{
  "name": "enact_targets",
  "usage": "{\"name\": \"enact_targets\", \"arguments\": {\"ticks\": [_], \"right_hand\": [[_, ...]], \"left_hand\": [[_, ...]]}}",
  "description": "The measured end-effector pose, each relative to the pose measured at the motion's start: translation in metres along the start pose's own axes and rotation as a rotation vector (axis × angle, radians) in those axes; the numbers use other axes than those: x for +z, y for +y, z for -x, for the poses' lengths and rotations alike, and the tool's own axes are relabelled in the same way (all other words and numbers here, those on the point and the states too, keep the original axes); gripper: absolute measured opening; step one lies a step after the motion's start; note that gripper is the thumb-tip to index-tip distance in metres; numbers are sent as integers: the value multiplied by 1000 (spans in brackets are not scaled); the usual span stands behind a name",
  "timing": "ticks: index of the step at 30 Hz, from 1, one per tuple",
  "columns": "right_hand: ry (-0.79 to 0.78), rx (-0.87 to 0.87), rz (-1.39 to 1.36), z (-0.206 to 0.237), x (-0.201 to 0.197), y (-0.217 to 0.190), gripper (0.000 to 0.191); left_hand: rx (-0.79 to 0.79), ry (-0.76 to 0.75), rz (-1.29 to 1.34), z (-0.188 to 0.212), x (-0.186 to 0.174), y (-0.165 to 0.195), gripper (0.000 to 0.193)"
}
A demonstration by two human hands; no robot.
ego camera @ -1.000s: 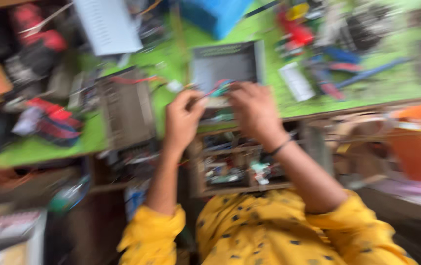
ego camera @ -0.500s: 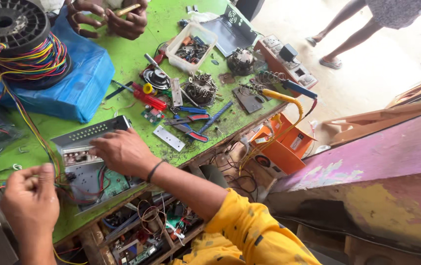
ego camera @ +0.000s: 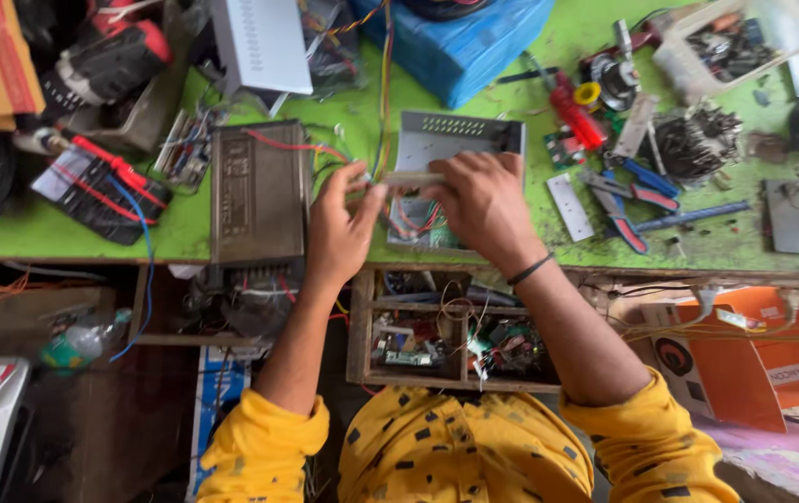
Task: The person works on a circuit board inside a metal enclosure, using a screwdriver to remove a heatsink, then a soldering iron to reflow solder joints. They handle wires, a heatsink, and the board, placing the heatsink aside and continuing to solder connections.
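Observation:
An open grey metal case (ego camera: 460, 138) with coloured wires inside lies on the green bench top (ego camera: 353, 121). Both my hands are over its near half. My left hand (ego camera: 339, 228) pinches the left end of a thin pale strip (ego camera: 409, 178), which runs level across the case. My right hand (ego camera: 478, 205) grips the strip's right end and covers part of the case's inside. A black band is on my right wrist. My sleeves are yellow.
A brown metal box (ego camera: 258, 191) lies left of the case, and a blue wrapped block (ego camera: 460, 42) sits behind it. To the right are a red screwdriver (ego camera: 572, 107), blue-handled pliers (ego camera: 628, 200) and loose parts. An open drawer (ego camera: 437, 335) of components sits under the bench edge, with an orange box (ego camera: 744, 363) at lower right.
The view has swung from a slanted look along the bench to straight down. My hands, apart half a second ago, are now together on the strip over the grey case.

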State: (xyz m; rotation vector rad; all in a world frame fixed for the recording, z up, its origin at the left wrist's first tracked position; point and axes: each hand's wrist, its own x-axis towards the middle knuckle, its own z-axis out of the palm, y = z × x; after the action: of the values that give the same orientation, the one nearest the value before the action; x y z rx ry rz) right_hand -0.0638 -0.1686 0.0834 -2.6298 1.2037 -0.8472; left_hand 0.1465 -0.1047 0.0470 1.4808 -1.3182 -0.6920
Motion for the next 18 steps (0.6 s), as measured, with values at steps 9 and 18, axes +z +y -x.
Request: {"name": "enact_targets", "arguments": {"ticks": [9,18], "right_hand": [[337,304,-159,66,-9,11,40],[-63,610,-271,80,4,46,74]], "left_hand": [[-7,-125,-196,-34,6,-6,60],[24,-75,-475,-30,36,-28,43]]}}
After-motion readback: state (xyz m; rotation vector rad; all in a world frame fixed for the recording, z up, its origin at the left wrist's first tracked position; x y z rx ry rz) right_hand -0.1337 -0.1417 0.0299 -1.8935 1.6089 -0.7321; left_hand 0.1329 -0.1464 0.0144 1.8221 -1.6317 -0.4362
